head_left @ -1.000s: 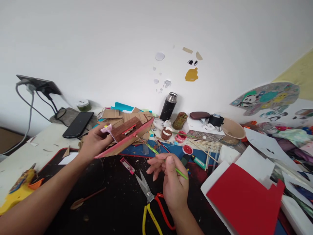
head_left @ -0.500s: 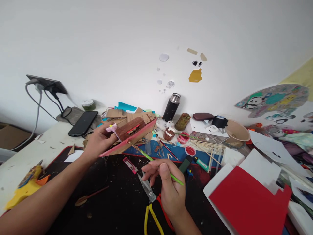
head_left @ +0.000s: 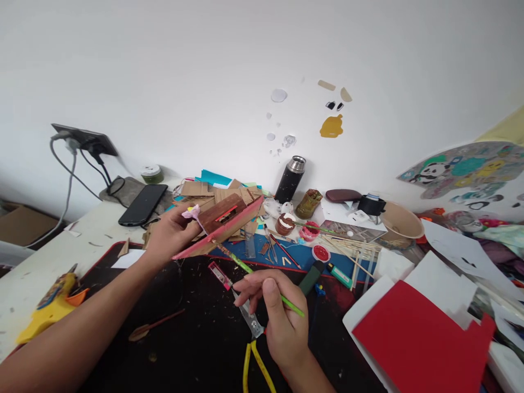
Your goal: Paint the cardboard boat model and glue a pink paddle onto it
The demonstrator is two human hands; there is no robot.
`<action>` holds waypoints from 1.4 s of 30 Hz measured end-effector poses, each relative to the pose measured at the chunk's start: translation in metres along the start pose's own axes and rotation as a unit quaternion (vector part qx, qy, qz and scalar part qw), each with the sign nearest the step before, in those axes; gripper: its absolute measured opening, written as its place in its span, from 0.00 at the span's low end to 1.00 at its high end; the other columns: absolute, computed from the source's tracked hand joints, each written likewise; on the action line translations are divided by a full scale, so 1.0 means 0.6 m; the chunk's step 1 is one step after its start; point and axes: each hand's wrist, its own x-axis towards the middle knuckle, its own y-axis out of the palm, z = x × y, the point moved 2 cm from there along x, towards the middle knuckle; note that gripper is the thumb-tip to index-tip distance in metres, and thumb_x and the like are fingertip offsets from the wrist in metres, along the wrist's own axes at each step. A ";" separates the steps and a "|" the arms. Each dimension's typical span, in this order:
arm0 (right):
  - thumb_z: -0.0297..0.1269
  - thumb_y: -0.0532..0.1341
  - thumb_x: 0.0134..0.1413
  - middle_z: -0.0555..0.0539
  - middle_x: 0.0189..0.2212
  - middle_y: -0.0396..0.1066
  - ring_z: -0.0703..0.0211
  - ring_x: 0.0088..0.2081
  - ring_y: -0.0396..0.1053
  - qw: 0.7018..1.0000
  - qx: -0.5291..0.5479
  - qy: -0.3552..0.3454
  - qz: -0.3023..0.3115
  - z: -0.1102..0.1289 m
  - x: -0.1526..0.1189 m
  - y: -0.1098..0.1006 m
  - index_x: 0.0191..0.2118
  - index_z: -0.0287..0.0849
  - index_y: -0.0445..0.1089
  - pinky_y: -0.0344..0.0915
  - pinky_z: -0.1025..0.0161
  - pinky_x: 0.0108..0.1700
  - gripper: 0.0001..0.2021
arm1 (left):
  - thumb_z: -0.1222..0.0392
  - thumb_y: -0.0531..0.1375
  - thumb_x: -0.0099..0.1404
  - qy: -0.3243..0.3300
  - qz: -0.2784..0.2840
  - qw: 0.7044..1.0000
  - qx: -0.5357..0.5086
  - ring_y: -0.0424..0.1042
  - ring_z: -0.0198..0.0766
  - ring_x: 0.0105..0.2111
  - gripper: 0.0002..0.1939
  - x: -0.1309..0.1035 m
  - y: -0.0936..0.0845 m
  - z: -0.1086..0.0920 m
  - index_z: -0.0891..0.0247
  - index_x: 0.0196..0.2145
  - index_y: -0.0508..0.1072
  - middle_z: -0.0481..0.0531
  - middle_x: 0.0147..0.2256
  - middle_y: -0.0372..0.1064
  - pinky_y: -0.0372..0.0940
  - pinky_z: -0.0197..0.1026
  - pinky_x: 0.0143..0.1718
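My left hand grips a small brown and pink model by its left end, with a pink and white flower shape beside the fingers. The model is tilted above the black mat. In my right hand is a thin green paintbrush, pinched between thumb and fingers. Its tip touches or nearly touches the model's pink edge. Beneath my right hand lie open scissors with yellow and red handles.
Behind are a black flask, a brown paint jar and a red paint lid. Red paper lies at right. A yellow glue gun and black phone are at left.
The whole view has shifted slightly, moving the scene a little to the right. Both hands keep their holds; the brush has shifted slightly toward the left against the model.
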 end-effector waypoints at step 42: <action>0.47 0.55 0.80 0.42 0.34 0.85 0.55 0.31 0.83 0.986 -0.111 -0.011 0.122 0.000 -0.014 0.028 0.48 0.45 0.84 0.75 0.62 0.33 0.20 | 0.49 0.66 0.59 -0.004 -0.014 1.000 0.026 0.72 0.42 0.31 0.11 -0.003 0.007 -0.004 0.58 0.31 0.74 0.47 0.29 0.75 0.68 0.41 0.36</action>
